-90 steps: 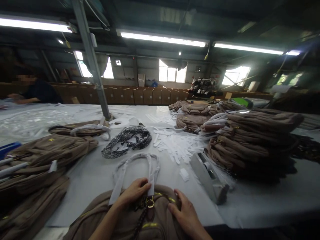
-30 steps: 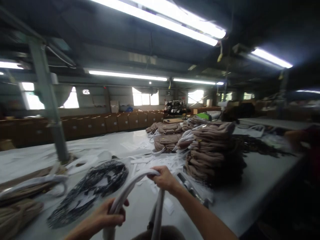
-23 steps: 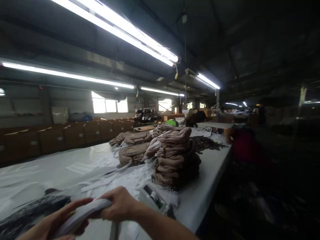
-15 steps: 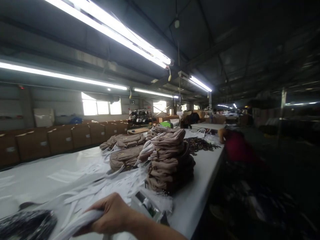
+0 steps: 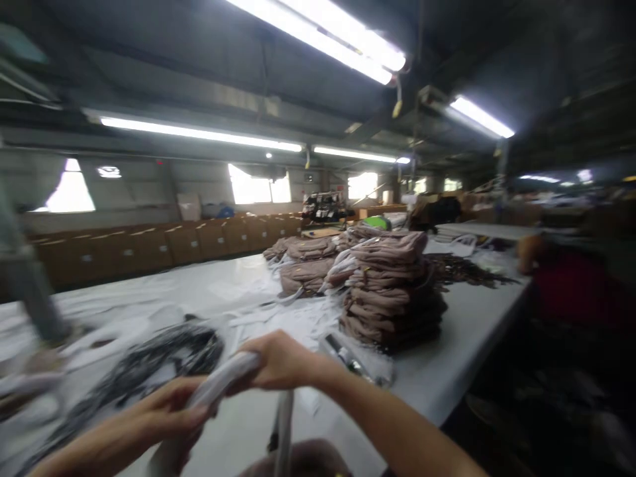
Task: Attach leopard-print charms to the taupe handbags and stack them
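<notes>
Both my hands grip a white paper-wrapped bag handle [image 5: 218, 381] lifted above the table. My right hand [image 5: 278, 361] closes on its upper end. My left hand [image 5: 166, 411] closes on it lower down at the left. A second wrapped strap [image 5: 284, 427] hangs down to the brown bag [image 5: 303, 460] at the bottom edge, mostly out of view. The picture is blurred by motion.
A tall stack of brown bags [image 5: 392, 291] stands right of my hands on the white table [image 5: 477, 331], more bags [image 5: 305, 265] behind it. A tape dispenser [image 5: 350, 361] lies near my right wrist. A dark patterned strap pile [image 5: 154, 361] lies left. A person in red [image 5: 566, 285] stands at the right.
The view has swung back to the left after turning right. My left hand is in view again, and both hands hold the wrapped handle higher than three seconds ago.
</notes>
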Motion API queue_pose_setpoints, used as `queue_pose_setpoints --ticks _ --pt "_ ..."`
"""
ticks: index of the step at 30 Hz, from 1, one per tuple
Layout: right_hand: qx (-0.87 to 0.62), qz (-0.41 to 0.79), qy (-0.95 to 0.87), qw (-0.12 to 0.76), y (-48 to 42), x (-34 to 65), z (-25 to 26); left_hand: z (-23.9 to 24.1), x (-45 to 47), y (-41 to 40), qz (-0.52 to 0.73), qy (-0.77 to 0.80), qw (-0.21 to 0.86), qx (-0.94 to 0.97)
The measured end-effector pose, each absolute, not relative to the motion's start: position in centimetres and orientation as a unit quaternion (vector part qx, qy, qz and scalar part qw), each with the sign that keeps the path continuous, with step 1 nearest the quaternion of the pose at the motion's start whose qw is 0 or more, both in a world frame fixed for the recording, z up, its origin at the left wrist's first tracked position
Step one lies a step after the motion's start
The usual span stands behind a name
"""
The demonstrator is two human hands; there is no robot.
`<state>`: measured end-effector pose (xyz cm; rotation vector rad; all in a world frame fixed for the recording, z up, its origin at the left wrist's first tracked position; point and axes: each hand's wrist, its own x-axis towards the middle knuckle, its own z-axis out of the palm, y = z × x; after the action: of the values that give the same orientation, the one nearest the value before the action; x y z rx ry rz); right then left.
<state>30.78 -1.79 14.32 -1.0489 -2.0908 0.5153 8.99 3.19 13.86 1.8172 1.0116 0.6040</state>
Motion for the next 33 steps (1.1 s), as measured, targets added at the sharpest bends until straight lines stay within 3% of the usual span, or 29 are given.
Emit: queue_pose_setpoints --ticks 2,4,9,12,17,21,26,30,33 --pt "-0.381 0.237 -0.805 0.387 -1.4 30.7 14.4 14.3 7.2 2.5 0.135 0.343 0.567 0.737" --pt "-0.359 0.289 -0.778 0.426 -0.8 30.9 14.0 13.4 6.6 2.3 0.099 0.260 0.627 0.728" --pt "-0.366 0.316 -0.748 0.455 -0.4 31.2 13.5 8.4 6.5 2.3 0.068 0.332 0.624 0.705" --pt "-0.388 0.291 -0.748 0.454 0.2 31.3 13.4 6.9 6.0 1.9 0.087 0.354 0.604 0.708" --pt "-0.450 0.264 -0.730 0.442 1.7 32.8 10.9 5.9 4.2 1.6 0.270 0.374 0.585 0.667" --pt "-0.485 0.268 -0.719 0.419 2.0 34.0 8.5 4.7 2.0 2.0 0.272 0.380 0.610 0.640" --pt "-0.470 0.275 -0.728 0.417 1.6 32.1 9.3 10.6 2.1 3.2 0.135 0.345 0.617 0.694" --pt "-0.424 0.274 -0.756 0.417 1.8 29.2 11.2 16.6 6.1 4.0 0.151 0.369 0.472 0.786" --pt "-0.411 0.237 -0.767 0.433 2.0 28.6 10.9 17.1 8.6 3.9 0.072 0.356 0.528 0.768"
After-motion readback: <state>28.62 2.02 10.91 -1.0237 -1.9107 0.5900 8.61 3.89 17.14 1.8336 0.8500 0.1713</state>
